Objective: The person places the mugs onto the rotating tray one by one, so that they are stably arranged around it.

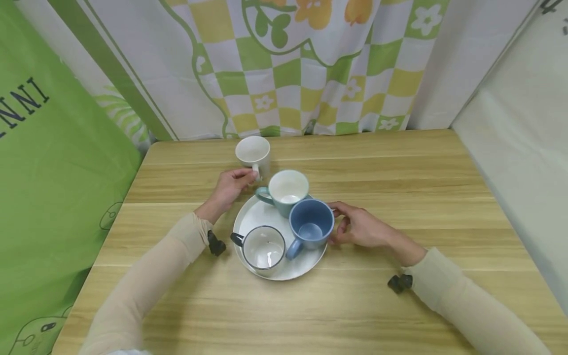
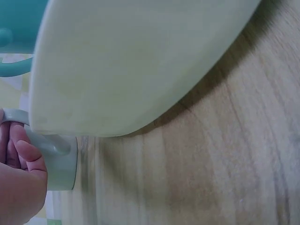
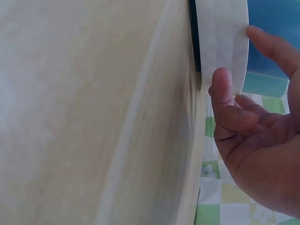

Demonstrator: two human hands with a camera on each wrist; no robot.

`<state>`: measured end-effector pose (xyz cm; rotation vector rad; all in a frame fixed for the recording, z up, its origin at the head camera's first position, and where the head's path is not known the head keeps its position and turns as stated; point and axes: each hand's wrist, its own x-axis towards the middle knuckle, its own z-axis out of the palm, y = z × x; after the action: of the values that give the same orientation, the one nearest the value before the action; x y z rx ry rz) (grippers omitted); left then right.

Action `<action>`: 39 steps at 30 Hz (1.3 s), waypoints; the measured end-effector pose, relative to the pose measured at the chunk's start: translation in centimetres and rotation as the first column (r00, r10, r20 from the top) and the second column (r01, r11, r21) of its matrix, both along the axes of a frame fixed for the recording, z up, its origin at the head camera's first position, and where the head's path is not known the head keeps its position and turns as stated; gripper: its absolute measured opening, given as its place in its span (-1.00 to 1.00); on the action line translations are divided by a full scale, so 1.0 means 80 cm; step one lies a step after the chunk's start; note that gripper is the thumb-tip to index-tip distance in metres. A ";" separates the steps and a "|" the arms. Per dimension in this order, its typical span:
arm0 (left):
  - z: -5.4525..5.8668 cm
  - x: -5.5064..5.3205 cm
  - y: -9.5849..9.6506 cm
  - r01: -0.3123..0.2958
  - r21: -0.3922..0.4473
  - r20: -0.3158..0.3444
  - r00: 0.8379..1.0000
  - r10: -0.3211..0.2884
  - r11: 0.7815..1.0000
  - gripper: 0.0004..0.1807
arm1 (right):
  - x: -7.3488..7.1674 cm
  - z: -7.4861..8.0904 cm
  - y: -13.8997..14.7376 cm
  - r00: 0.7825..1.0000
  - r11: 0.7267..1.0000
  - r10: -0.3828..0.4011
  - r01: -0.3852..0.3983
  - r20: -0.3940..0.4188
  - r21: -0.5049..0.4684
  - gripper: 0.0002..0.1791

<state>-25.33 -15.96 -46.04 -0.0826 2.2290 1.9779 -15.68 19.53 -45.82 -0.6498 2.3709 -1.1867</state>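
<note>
A white cup (image 1: 253,150) is just behind a round white plate (image 1: 301,268). My left hand (image 1: 228,190) pinches the white cup's handle (image 2: 16,116) between thumb and fingers. Three mugs stand on the plate: a teal mug with a white inside (image 1: 288,190) at the back, a blue mug (image 1: 312,224) on the right, and a white mug with a dark rim and black handle (image 1: 264,249) at the front left. My right hand (image 1: 361,227) is at the plate's right side beside the blue mug. Its loosely bent fingers (image 3: 222,84) touch the plate's rim.
Everything is on a light wooden table (image 1: 399,310). A green and yellow checked curtain (image 1: 301,93) hangs at its back edge, a green cloth (image 1: 57,172) on the left, and a pale sheet (image 1: 523,133) on the right.
</note>
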 end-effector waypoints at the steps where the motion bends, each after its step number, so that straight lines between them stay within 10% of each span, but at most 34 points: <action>1: 0.000 0.000 0.000 -0.003 0.004 -0.002 1.000 0.003 1.000 -0.85 | 0.000 0.000 0.000 1.000 1.000 -0.001 0.001 0.002 -0.004 -0.15; 17: -0.012 0.000 -0.014 0.004 0.031 -0.011 1.000 -0.004 0.999 -0.96 | 0.002 0.002 0.001 0.999 1.000 0.000 0.001 0.043 -0.023 -0.11; 39: -0.002 0.023 -0.044 0.110 -0.085 -0.196 0.973 -0.124 0.990 -0.93 | 0.002 0.001 0.002 0.999 1.000 0.021 -0.020 0.041 -0.011 -0.06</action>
<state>-23.51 -19.48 -46.18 0.2456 2.3672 1.9186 -15.51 19.72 -45.71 -0.6455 2.3203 -1.1929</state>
